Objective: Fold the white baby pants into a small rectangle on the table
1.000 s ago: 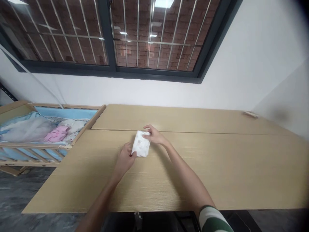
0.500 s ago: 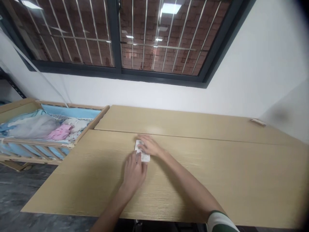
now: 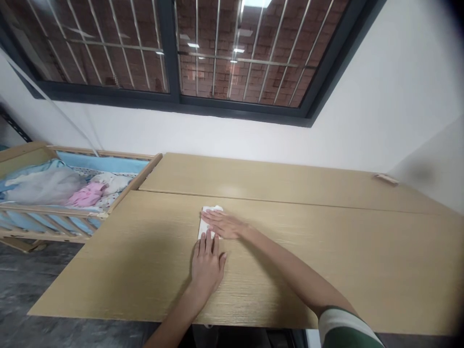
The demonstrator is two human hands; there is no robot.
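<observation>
A white sheet that looks like a folded tissue (image 3: 203,232) lies flat on the wooden table (image 3: 326,270). My right hand (image 3: 226,224) rests flat across it from the right, fingers stretched to the left and covering its middle. At its lower edge, my left hand (image 3: 208,263) lies palm down with the fingers extended, the fingertips touching the sheet. Neither hand is closed round anything. Part of the sheet is hidden under my fingers.
Against the table's left side stands a wooden crib (image 3: 54,212) holding a pink cloth (image 3: 86,194) and other bedding. A second board (image 3: 271,179) runs along the wall below the barred window (image 3: 174,53). A small pale object (image 3: 386,179) lies at the far right corner.
My right hand has flattened over the sheet, its fingers now straight. My left hand has spread out and moved slightly down towards the sheet's lower edge. The view has shifted a little.
</observation>
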